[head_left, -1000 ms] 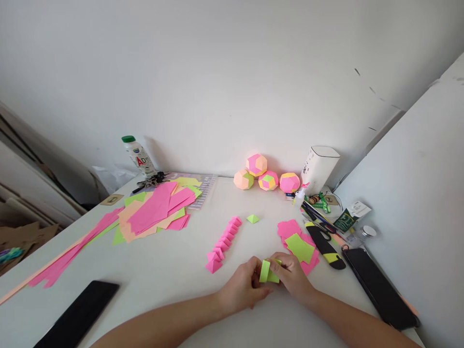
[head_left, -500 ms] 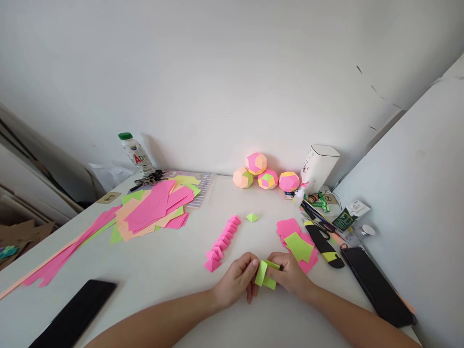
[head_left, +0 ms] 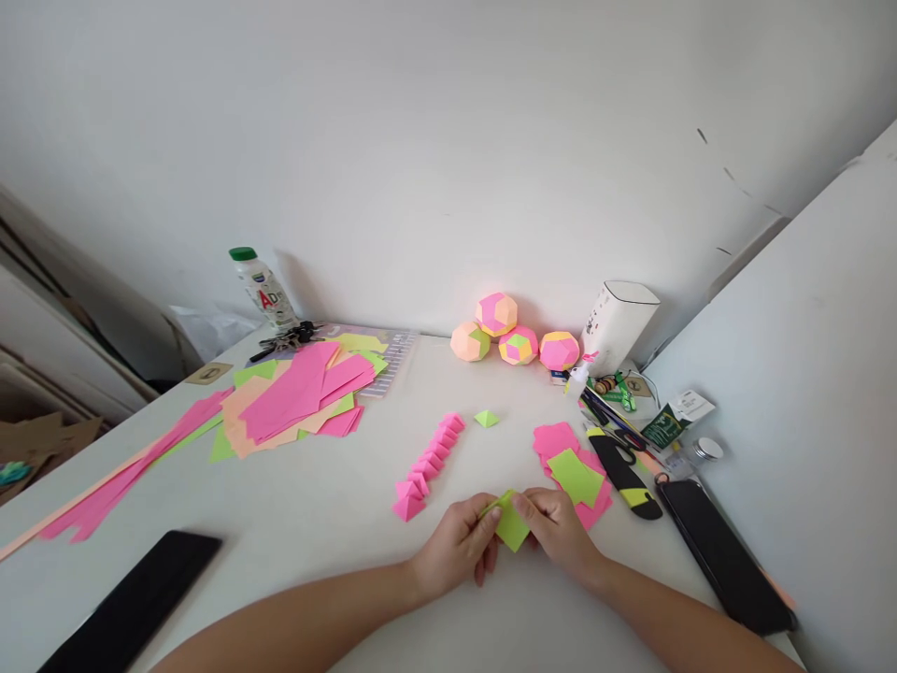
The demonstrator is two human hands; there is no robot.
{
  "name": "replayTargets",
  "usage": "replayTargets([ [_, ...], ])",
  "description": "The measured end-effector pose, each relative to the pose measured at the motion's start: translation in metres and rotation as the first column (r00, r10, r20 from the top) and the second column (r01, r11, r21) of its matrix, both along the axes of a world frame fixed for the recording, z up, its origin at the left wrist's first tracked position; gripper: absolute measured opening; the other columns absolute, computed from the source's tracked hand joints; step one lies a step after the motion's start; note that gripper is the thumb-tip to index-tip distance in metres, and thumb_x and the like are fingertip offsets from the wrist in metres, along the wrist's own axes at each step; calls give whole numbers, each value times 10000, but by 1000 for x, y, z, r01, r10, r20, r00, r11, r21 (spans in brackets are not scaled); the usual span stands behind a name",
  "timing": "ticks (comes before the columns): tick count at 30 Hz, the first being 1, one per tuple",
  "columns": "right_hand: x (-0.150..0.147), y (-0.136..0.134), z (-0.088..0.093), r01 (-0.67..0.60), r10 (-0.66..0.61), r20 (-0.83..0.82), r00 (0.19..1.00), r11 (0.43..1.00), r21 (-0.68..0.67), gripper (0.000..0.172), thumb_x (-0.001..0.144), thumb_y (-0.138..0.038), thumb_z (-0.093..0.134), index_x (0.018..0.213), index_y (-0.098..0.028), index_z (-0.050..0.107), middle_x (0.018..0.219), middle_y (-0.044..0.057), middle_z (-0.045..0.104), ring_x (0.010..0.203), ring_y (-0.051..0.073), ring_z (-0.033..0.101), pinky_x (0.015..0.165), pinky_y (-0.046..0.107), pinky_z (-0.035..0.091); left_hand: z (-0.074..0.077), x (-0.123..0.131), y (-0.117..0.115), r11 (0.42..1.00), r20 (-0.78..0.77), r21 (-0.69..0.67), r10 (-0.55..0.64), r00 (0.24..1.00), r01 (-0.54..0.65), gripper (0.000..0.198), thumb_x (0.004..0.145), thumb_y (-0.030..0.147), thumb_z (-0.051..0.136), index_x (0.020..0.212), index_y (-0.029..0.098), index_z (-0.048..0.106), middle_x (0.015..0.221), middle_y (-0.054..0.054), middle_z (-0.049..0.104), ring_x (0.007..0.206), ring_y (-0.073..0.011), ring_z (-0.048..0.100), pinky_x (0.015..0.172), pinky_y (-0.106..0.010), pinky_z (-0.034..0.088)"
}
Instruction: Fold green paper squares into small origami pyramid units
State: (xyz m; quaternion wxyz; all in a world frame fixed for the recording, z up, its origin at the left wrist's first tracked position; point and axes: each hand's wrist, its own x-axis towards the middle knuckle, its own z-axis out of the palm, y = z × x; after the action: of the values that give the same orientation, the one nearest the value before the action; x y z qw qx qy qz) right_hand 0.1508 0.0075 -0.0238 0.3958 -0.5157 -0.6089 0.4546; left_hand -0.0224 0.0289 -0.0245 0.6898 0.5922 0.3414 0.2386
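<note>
Between both hands is a small piece of green paper, partly folded. My left hand pinches its left edge between thumb and fingers. On the other side, my right hand grips the upper right part, the thumb on top. Fingers hide some of its edges. Just ahead and to the left lies a slanting row of pink folded paper pieces, with one green folded piece beyond it. Right of my right hand rest loose pink paper pieces with a green sheet on top.
Several paper balls stand by the wall near a white container. A utility knife, glue bottle and phone line the right. Leftward are stacked coloured papers, a bottle and a black flat object.
The green paper has turned in my hands: two raised flaps showed before, and now one flat diamond-like face does. My right thumb has moved up to its top edge.
</note>
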Motion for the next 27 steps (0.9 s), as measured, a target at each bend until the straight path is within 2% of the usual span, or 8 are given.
replayTargets([
  [4,2,-5,-2,-18,19,-58,998,1000,11,382,930,-394,419,620,-177,470,569,-17,469,493,113,459,469,232,363,-1,0,5,986,54,-156,63,997,-54,405,832,588,414,802,184,423,445,50,537,334,-90,480,322,-176,379],
  [7,3,-10,-6,-10,25,-200,980,997,78,150,904,-345,484,842,-214,443,795,13,532,549,109,486,490,231,402,2,-1,10,968,49,-246,65,997,-52,418,772,598,506,772,187,426,413,52,537,332,-107,499,306,-184,387],
  [8,3,-12,-7,-20,49,-221,974,991,133,127,891,-330,504,901,-228,428,873,27,529,578,112,496,507,236,417,3,-1,12,964,44,-264,55,998,-41,424,752,597,533,757,186,430,405,51,533,333,-111,504,302,-186,389],
  [10,3,-13,-7,-76,124,-179,976,963,257,178,858,-305,547,980,-241,434,953,49,515,629,124,508,538,251,438,5,-3,15,958,49,-287,29,998,-13,428,725,589,573,735,183,438,417,47,540,347,-118,523,302,-191,397],
  [13,5,-11,-7,-165,182,-16,983,919,358,185,806,-271,615,966,-225,533,914,60,528,643,139,513,513,246,427,8,-5,18,954,64,-297,-22,998,40,428,719,588,581,727,184,441,416,53,538,331,-112,515,297,-182,376],
  [16,5,-7,-7,-151,150,33,988,912,381,81,816,-265,621,877,-213,613,839,60,557,647,150,528,489,238,417,9,-6,20,953,60,-290,-74,995,88,436,725,605,566,722,189,436,380,60,523,282,-101,474,276,-166,315],
  [22,5,-6,-12,-177,206,-33,978,903,392,344,747,-382,709,1049,-233,634,959,100,592,800,210,589,572,279,492,6,-7,22,949,70,-303,-72,995,90,458,760,630,504,769,173,477,397,64,515,248,-88,440,262,-164,287],
  [27,6,-5,-15,-121,142,-23,990,908,401,293,759,-325,707,1035,-242,652,943,91,596,723,182,589,524,257,482,6,-8,22,936,188,-334,-50,981,111,429,801,594,477,799,165,478,540,23,589,339,-109,541,282,-180,375],
])
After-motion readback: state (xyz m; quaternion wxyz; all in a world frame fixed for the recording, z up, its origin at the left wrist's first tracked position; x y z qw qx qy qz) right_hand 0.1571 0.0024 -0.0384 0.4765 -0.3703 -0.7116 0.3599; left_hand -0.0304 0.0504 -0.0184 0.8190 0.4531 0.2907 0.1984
